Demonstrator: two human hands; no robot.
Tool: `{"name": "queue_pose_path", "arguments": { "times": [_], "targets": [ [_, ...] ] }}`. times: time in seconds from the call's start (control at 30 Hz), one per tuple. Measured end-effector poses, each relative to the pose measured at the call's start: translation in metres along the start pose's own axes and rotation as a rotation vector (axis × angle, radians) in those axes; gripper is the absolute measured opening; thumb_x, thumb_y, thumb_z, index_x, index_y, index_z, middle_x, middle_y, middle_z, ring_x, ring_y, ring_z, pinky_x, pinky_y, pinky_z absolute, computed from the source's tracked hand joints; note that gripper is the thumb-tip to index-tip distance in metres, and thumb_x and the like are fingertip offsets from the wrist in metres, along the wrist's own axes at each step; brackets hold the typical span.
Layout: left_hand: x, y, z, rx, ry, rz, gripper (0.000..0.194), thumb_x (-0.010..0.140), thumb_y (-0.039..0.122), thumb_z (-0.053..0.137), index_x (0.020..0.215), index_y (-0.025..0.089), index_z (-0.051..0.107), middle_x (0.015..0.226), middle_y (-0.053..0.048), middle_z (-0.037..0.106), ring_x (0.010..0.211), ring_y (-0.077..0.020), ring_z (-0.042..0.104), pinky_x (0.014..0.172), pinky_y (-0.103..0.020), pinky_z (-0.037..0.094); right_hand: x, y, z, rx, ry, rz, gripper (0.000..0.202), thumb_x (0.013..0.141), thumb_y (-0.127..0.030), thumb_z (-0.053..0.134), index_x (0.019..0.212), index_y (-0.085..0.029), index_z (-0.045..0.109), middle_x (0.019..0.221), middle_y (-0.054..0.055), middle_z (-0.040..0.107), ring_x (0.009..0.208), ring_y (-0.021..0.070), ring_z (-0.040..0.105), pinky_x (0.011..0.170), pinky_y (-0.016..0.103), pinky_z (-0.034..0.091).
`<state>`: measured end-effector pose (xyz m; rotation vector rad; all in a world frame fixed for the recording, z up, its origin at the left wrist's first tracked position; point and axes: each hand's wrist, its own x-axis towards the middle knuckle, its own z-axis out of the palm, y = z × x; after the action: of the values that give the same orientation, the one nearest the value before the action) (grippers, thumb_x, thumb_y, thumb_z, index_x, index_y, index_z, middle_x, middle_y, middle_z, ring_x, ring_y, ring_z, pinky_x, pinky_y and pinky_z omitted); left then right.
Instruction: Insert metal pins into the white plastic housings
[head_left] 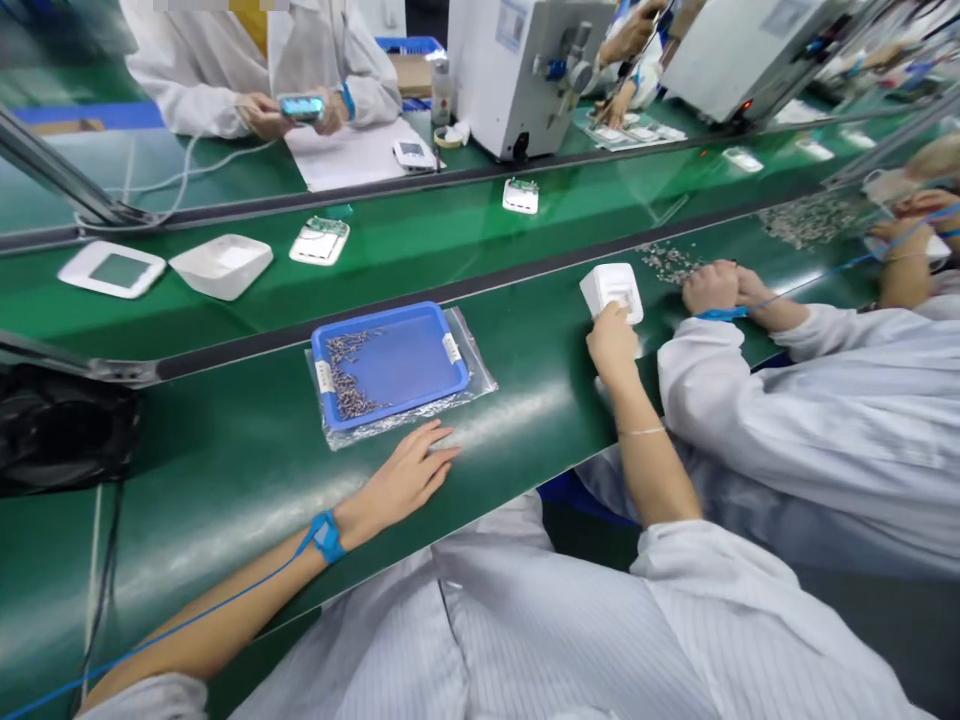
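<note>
My left hand (405, 478) rests on the green bench with its fingers spread and nothing in it. A blue wristband (327, 536) with a cord sits on that wrist. Just beyond the fingers lies a shallow blue tray (405, 352), with many small screws (346, 380) heaped along its left side. Farther right, my right hand (613, 345) holds a white plastic housing (616, 284) by its near side, fingers over its face. Part of the housing is hidden by the hand. Under the tray is a clear plastic bag (476, 370).
Beyond a dark rail, a green conveyor belt carries a white frame (112, 270), an empty white shell (222, 268) and housings with circuit boards (320, 241). On the right, a co-worker's hands (716, 288) are beside scattered small parts (670, 262). A black fan (64, 425) stands left.
</note>
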<state>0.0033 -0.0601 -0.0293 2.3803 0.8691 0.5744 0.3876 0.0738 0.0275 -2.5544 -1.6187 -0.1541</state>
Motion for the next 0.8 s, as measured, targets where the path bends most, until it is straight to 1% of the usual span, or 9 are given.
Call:
{"name": "queue_pose_path", "arguments": {
  "times": [0.07, 0.13, 0.23, 0.3, 0.4, 0.5, 0.67, 0.73, 0.8],
  "targets": [
    [0.001, 0.003, -0.002, 0.112, 0.020, 0.052, 0.034, 0.104, 0.027, 0.047, 0.135, 0.016, 0.058, 0.146, -0.016, 0.052, 0.146, -0.0340, 0.041, 0.116, -0.056, 0.046, -0.046, -0.012, -0.004, -0.011, -0.064, -0.043, 0.025, 0.102, -0.014, 0.042, 0.123, -0.004, 0.052, 0.118, 0.027, 0.062, 0.084, 0.0255, 0.067, 0.067, 0.033, 0.041],
    [0.004, 0.007, -0.004, 0.149, 0.032, 0.059, 0.046, 0.104, 0.034, 0.049, 0.145, 0.014, 0.046, 0.150, -0.020, 0.047, 0.147, -0.0360, 0.038, 0.117, -0.058, 0.045, -0.099, -0.030, -0.015, 0.059, -0.185, -0.155, 0.021, 0.104, -0.020, 0.043, 0.118, -0.010, 0.055, 0.108, 0.020, 0.067, 0.083, 0.0274, 0.068, 0.068, 0.033, 0.043],
    [0.007, 0.012, -0.007, 0.131, 0.000, 0.031, 0.077, 0.099, 0.049, 0.056, 0.158, 0.012, 0.023, 0.158, -0.025, 0.034, 0.151, -0.0395, 0.030, 0.121, -0.061, 0.037, -0.166, -0.060, -0.037, 0.393, -0.399, -0.369, 0.009, 0.101, -0.022, 0.054, 0.107, -0.017, 0.059, 0.105, 0.012, 0.071, 0.089, 0.0265, 0.069, 0.076, 0.033, 0.047],
    [0.008, 0.012, -0.008, 0.073, -0.024, 0.048, 0.093, 0.094, 0.055, 0.062, 0.161, 0.014, 0.013, 0.160, -0.024, 0.030, 0.153, -0.0405, 0.025, 0.123, -0.063, 0.030, -0.193, -0.079, -0.048, 0.665, -0.549, -0.442, 0.003, 0.099, -0.023, 0.060, 0.101, -0.021, 0.061, 0.104, 0.004, 0.073, 0.088, 0.0214, 0.070, 0.078, 0.030, 0.047],
    [0.009, 0.008, -0.011, -0.061, 0.004, 0.054, 0.099, 0.090, 0.051, 0.067, 0.162, 0.020, 0.006, 0.163, -0.021, 0.025, 0.155, -0.0385, 0.020, 0.125, -0.062, 0.026, -0.208, -0.098, -0.052, 0.822, -0.684, -0.490, 0.004, 0.098, -0.026, 0.064, 0.096, -0.023, 0.065, 0.094, -0.003, 0.074, 0.078, 0.0164, 0.068, 0.073, 0.026, 0.045],
    [0.011, 0.001, -0.014, -0.173, 0.092, -0.029, 0.099, 0.089, 0.050, 0.069, 0.161, 0.024, 0.006, 0.163, -0.019, 0.022, 0.153, -0.0367, 0.023, 0.124, -0.060, 0.027, -0.207, -0.107, -0.050, 0.790, -0.694, -0.519, 0.003, 0.098, -0.024, 0.066, 0.096, -0.022, 0.068, 0.095, -0.002, 0.075, 0.078, 0.0156, 0.067, 0.072, 0.027, 0.044],
    [0.012, -0.001, -0.016, -0.187, 0.124, -0.124, 0.089, 0.089, 0.057, 0.068, 0.158, 0.027, 0.020, 0.149, -0.015, 0.035, 0.142, -0.0334, 0.036, 0.120, -0.056, 0.033, -0.201, -0.105, -0.051, 0.768, -0.761, -0.612, 0.007, 0.098, -0.026, 0.064, 0.099, -0.022, 0.070, 0.086, -0.003, 0.072, 0.070, 0.0131, 0.064, 0.067, 0.026, 0.043],
    [0.012, 0.002, -0.015, -0.171, 0.126, -0.148, 0.094, 0.081, 0.063, 0.075, 0.154, 0.026, 0.029, 0.140, -0.015, 0.037, 0.136, -0.0339, 0.039, 0.117, -0.055, 0.036, -0.200, -0.103, -0.053, 0.760, -0.756, -0.620, 0.009, 0.099, -0.026, 0.062, 0.099, -0.022, 0.070, 0.084, -0.004, 0.072, 0.067, 0.0125, 0.064, 0.066, 0.025, 0.042],
    [0.011, 0.006, -0.014, -0.134, 0.111, -0.177, 0.102, 0.070, 0.068, 0.082, 0.149, 0.023, 0.037, 0.133, -0.014, 0.039, 0.130, -0.0352, 0.042, 0.113, -0.056, 0.039, -0.201, -0.103, -0.056, 0.701, -0.687, -0.595, 0.010, 0.098, -0.024, 0.060, 0.101, -0.021, 0.069, 0.088, -0.003, 0.073, 0.069, 0.0132, 0.064, 0.065, 0.026, 0.042]
  ]
}}
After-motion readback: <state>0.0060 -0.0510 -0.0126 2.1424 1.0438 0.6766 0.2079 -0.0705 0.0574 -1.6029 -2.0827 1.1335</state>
